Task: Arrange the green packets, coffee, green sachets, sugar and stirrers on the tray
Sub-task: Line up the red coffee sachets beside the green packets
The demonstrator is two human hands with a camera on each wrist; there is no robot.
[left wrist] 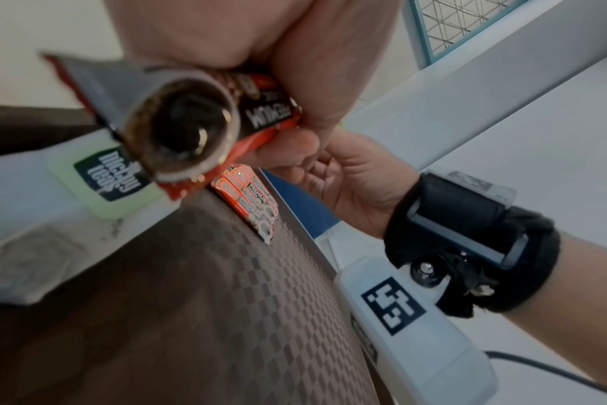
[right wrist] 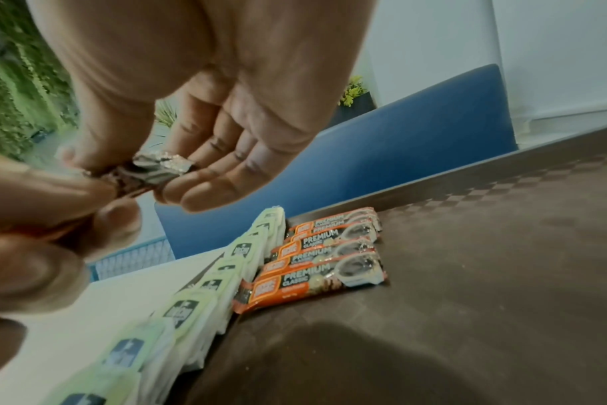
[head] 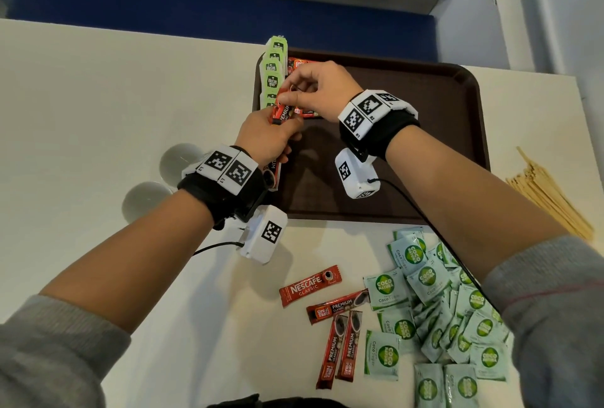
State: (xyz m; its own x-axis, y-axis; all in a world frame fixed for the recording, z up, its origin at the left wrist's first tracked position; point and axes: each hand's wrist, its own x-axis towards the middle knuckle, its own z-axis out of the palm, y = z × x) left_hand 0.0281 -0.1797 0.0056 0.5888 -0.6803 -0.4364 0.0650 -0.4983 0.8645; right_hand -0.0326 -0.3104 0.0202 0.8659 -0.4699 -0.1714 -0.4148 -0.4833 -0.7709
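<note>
Both forearms reach forward, hands meeting. Left hand (head: pixel 266 137) curled, gripping coffee sticks (head: pixel 283 111). Right hand (head: pixel 318 87) palm down, thumb and fingers pinching top stick's end.

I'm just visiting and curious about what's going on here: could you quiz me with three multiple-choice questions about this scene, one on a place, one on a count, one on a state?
1. Where do the thin wooden stirrers lie?
A. on the dark brown plastic tray
B. on the table, right of the tray
C. in a cup

2. How many red coffee sticks lie loose on the white table?
A. one
B. four
C. nine

3. What is the left hand doing?
A. gripping red coffee sticks
B. resting flat
C. pointing

Answers: B, they lie beside the tray's right rim; B, four lie below the tray; A, its fingers curl around them.
</note>
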